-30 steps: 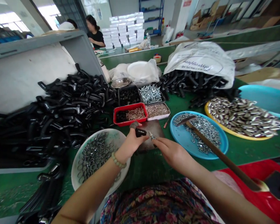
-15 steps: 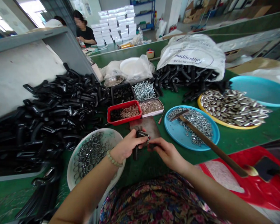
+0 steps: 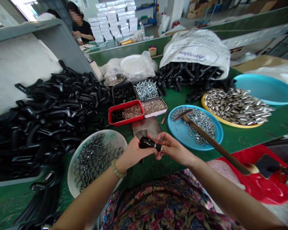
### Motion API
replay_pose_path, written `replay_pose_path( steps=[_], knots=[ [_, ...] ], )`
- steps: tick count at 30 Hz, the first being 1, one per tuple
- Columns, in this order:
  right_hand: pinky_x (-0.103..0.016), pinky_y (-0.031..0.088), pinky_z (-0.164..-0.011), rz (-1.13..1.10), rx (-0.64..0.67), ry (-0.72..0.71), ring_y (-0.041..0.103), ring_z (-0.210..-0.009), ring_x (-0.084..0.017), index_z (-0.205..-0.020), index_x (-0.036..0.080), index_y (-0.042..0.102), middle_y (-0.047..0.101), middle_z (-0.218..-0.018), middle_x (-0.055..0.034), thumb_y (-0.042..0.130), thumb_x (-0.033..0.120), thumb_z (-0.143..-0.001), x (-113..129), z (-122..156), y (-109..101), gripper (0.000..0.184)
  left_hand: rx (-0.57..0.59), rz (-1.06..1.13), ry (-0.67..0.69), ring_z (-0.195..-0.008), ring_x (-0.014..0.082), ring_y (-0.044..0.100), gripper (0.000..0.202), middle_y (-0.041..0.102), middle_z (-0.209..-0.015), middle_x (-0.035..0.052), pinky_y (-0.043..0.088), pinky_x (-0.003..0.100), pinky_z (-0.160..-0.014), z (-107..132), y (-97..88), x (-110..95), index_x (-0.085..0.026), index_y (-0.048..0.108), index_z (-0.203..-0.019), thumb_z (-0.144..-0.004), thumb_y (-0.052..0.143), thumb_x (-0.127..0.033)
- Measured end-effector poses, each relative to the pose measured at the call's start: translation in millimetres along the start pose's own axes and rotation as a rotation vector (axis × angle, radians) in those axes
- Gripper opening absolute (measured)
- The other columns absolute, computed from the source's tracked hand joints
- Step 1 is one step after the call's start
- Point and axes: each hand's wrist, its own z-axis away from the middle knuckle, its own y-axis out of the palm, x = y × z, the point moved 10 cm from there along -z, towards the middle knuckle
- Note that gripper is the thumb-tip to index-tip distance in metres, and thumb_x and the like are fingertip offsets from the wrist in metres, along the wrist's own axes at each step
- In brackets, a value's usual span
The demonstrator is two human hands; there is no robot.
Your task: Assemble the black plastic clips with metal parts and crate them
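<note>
From where I stand, the black part (image 3: 147, 142) is held just nearer than the metal plate (image 3: 150, 125) at twelve o'clock, the left hand's (image 3: 133, 149) grip wrapped round its body, the right hand's (image 3: 175, 150) pinching its four-o'clock end. I'd keep the left firm and both hands in line, so that end doesn't skew. Its pale lettering is too small to read; the white bag (image 3: 199, 44) at one o'clock says "Polypropylene".

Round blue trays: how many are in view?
2: one blue tray is partly under the hammer, the other blue tray is behind the yellow tray. More may be hidden.
</note>
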Motion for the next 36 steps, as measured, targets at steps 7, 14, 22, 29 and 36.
replay_pose_path(
  steps=[7, 14, 22, 29, 36],
  knots=[
    [-0.027, 0.053, -0.061, -0.036, -0.079, 0.014, 0.068, -0.066, -0.014, -0.102, 0.021, 0.036, 0.068, -0.079, -0.001, 0.066, 0.038, -0.08, -2, -4, 5, 0.041, -0.098, 0.181, 0.057, -0.06, 0.0101, 0.058, 0.037, 0.062, -0.077, -0.0035, 0.047, 0.024, -0.06, 0, -5.7, 2, -0.021, 0.047, -0.105, -0.075, 0.067, -0.028],
    [-0.025, 0.053, -0.06, -0.075, -0.134, 0.088, 0.069, -0.065, -0.014, -0.102, 0.022, 0.033, 0.069, -0.076, -0.0012, 0.07, 0.036, -0.077, -9, -14, 8, 0.047, -0.053, 0.154, 0.047, -0.073, 0.0095, 0.057, 0.04, 0.06, -0.092, -0.0007, 0.047, 0.025, -0.072, 5, -10.1, -12, -0.022, 0.045, -0.117, -0.081, 0.062, -0.024],
    [-0.028, 0.052, -0.058, 0.41, -0.032, 0.131, 0.065, -0.06, -0.014, -0.094, 0.02, 0.039, 0.064, -0.069, 0.0021, 0.057, 0.037, -0.084, 6, -52, 3, 0.026, -0.123, -0.125, 0.07, -0.086, 0.017, 0.057, 0.07, 0.056, -0.1, 0.0037, 0.048, 0.034, -0.079, -2, -44.8, -13, -0.022, 0.031, -0.132, -0.073, 0.069, -0.033],
    [-0.033, 0.042, -0.087, 1.828, 0.007, -0.163, 0.058, -0.099, -0.022, -0.093, 0.013, 0.064, 0.063, -0.105, -0.0138, 0.05, 0.018, -0.087, 60, -196, -12, 0.016, 0.033, -1.16, 0.291, -0.113, 0.0315, 0.047, 0.051, 0.046, -0.121, 0.0158, 0.037, 0.043, -0.098, -52, -22.3, -10, -0.014, 0.055, -0.114, -0.068, 0.07, -0.028],
    [-0.037, 0.036, -0.09, 1.932, 0.154, -0.162, 0.058, -0.098, -0.026, -0.085, 0.01, 0.066, 0.067, -0.097, -0.0177, 0.051, 0.015, -0.084, 27, -237, -6, 0.016, 0.139, -1.385, 0.484, -0.124, 0.0278, 0.042, 0.045, 0.053, -0.125, 0.0164, 0.019, 0.045, -0.111, -58, 6.8, 5, -0.012, 0.055, -0.119, -0.077, 0.06, -0.024]
  ],
)
